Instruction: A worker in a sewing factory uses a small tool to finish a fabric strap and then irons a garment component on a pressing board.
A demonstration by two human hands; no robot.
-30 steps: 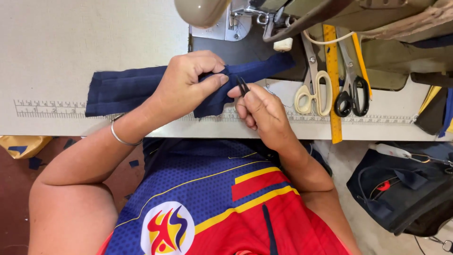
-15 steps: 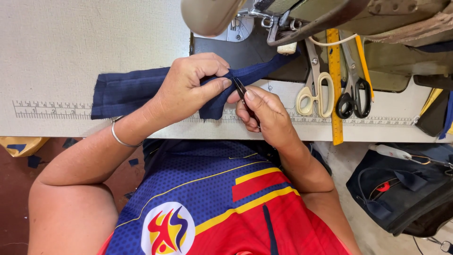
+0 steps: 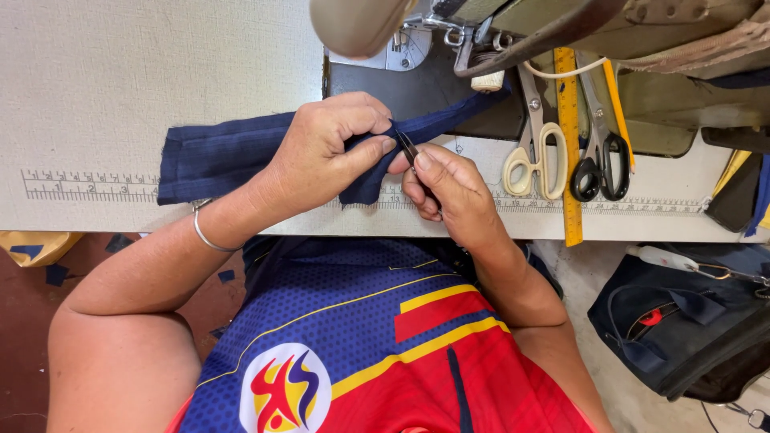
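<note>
At the left of the frame, a printed ruler strip (image 3: 88, 186) runs along the near edge of the pale table (image 3: 144, 72). Just above it lies a long navy fabric strip (image 3: 216, 156), stretching from the left-centre toward the sewing machine (image 3: 361, 24) at the top centre. A thin metal bangle (image 3: 204, 232) circles the left wrist. The left hand (image 3: 329, 152) is closed over the middle of the fabric, thumb and fingers pinching a folded fold that hangs down toward the table edge. Right beside it, the right hand (image 3: 449, 192) is curled, its thumb and forefinger pinching small dark tweezers (image 3: 407, 148), whose tips meet the fabric at the left thumb. Further right, cream-handled scissors (image 3: 533, 156) lie on the table, then a yellow ruler (image 3: 568, 144) standing vertical in the frame, then black-handled scissors (image 3: 597, 152). At the lower right, off the table, sits a dark bag (image 3: 682, 329) with a red part showing inside.
</note>
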